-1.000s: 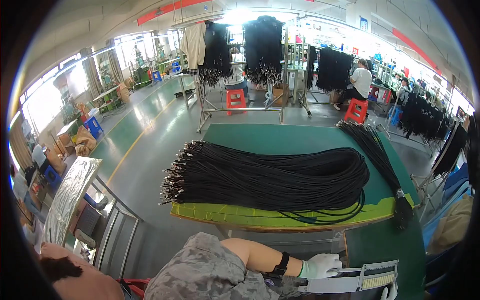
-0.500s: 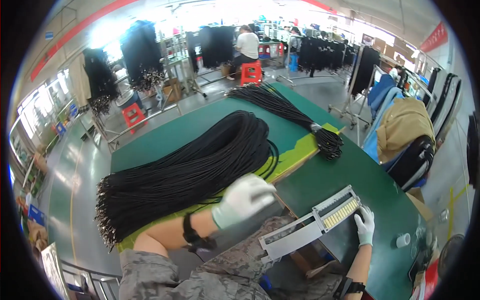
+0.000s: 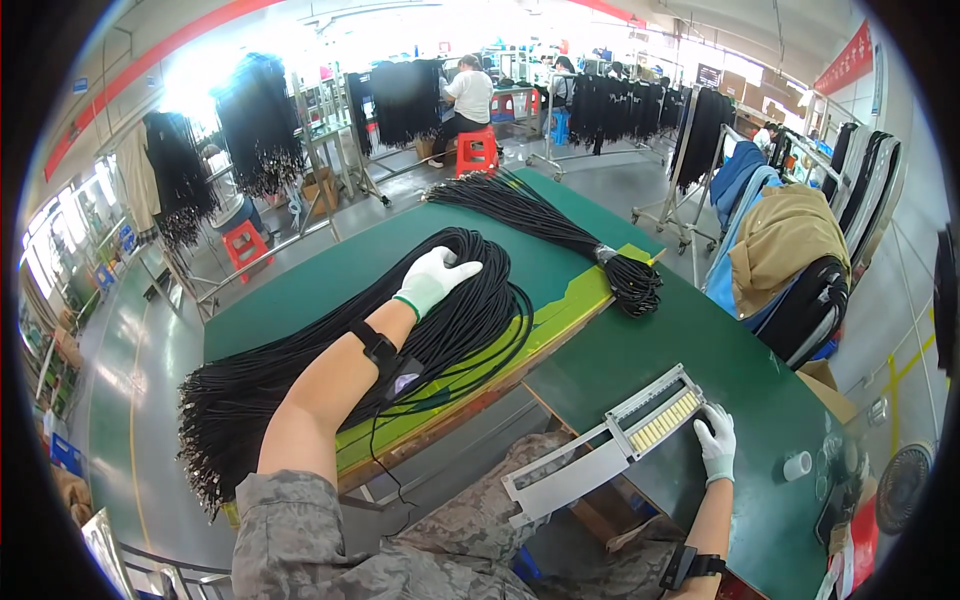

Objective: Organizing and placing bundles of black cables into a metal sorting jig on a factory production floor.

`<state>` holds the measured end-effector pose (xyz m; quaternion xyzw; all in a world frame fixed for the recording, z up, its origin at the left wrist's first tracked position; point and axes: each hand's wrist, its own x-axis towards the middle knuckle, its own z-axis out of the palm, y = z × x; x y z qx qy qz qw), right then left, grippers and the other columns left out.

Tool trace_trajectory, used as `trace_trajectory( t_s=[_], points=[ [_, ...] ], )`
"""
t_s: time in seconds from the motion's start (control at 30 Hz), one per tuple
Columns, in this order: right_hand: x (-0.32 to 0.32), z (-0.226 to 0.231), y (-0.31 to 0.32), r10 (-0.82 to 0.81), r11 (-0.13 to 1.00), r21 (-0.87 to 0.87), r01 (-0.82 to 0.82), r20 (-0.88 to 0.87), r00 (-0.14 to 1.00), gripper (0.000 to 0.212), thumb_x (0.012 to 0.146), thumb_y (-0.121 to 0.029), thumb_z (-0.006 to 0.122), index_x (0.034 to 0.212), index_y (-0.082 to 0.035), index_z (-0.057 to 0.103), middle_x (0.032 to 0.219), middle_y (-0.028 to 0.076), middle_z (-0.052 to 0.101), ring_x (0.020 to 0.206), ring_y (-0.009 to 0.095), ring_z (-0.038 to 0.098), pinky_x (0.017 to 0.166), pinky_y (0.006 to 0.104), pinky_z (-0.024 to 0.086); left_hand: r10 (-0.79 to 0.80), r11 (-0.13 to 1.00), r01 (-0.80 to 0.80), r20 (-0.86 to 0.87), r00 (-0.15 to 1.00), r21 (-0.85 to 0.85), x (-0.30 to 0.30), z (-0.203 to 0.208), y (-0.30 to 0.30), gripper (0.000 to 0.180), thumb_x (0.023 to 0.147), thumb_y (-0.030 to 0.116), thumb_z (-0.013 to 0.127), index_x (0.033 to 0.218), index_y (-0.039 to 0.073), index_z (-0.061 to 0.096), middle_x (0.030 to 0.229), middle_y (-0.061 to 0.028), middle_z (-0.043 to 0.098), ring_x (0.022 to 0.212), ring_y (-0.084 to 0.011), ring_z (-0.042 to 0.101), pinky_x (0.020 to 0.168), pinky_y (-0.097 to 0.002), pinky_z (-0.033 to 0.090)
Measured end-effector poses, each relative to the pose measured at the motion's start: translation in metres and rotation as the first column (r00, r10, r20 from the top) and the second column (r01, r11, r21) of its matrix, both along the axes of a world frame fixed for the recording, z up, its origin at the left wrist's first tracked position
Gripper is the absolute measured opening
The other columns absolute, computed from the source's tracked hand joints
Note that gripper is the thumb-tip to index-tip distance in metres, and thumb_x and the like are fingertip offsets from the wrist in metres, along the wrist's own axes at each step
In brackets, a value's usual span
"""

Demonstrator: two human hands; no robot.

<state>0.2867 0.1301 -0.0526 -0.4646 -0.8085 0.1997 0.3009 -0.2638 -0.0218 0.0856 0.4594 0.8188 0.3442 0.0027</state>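
Note:
A thick looped bundle of black cables lies on the left of the green table, its metal-tipped ends gathered at the near left. My left hand, in a white glove, is on the bundle's far bend. Its fingers curl in among the cables with the thumb to the right; the fingertips are partly hidden. At the right, a long grey fixture holds a row of cream-yellow blocks and reaches past the table's near edge. My gloved right hand rests at the fixture's right end, its fingers apart and touching the edge.
A tied bundle of black cables lies across the far table. A yellow-green sheet runs along a raised wooden edge. A small white cup stands right of my right hand. Clothes hang on a rack at the right; people sit farther back.
My left hand has moved forward and left, from above the near side of the bundle onto its far bend. My right hand stays by the fixture. The whole view has shifted slightly.

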Motion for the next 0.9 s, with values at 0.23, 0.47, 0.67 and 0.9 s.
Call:
trace_trajectory(
  t_s=[0.23,0.47,0.67,0.9],
  points=[
    [0.002,0.003,0.004,0.003,1.000,0.000,-0.003,-0.006,1.000,0.043,0.085,-0.027,0.063,0.122,-0.004,0.063,0.130,0.015,0.059,0.131,0.032,0.046,0.116,0.0438,0.022,-0.039,0.999,0.036,0.073,0.997,0.039,-0.006,-0.007,0.007,0.067,0.079,0.053,0.070,0.111,-0.005,0.062,0.108,-0.0229,0.066,0.104,-0.0345,0.063,0.093,-0.0386,0.047],
    [0.002,0.001,0.003,0.009,1.000,-0.010,-0.009,-0.020,1.000,0.043,0.085,-0.027,0.063,0.121,-0.004,0.063,0.130,0.015,0.060,0.131,0.031,0.046,0.116,0.0443,0.022,-0.053,0.989,0.017,0.237,0.970,0.149,-0.001,-0.020,0.008,0.068,0.085,0.042,0.069,0.125,-0.010,0.052,0.122,-0.0232,0.061,0.115,-0.0295,0.058,0.100,-0.0352,0.043],
    [0.001,-0.003,0.005,0.002,1.000,-0.001,-0.002,-0.016,1.000,0.042,0.085,-0.026,0.063,0.121,-0.004,0.063,0.129,0.014,0.060,0.131,0.031,0.046,0.116,0.0443,0.022,-0.110,0.927,-0.097,0.511,0.853,0.362,0.006,-0.020,0.000,0.071,0.090,0.038,0.066,0.135,-0.011,0.043,0.138,-0.0224,0.049,0.130,-0.0295,0.047,0.109,-0.0360,0.034],
    [0.005,-0.004,0.006,0.007,1.000,0.003,-0.006,-0.025,1.000,0.043,0.084,-0.028,0.063,0.120,-0.004,0.063,0.129,0.016,0.060,0.130,0.032,0.047,0.115,0.0447,0.023,-0.135,0.872,-0.163,0.547,0.826,0.461,-0.002,-0.034,0.002,0.054,0.093,0.032,0.062,0.128,-0.008,0.052,0.125,-0.0166,0.059,0.116,-0.0249,0.054,0.101,-0.0323,0.039]
  ],
)
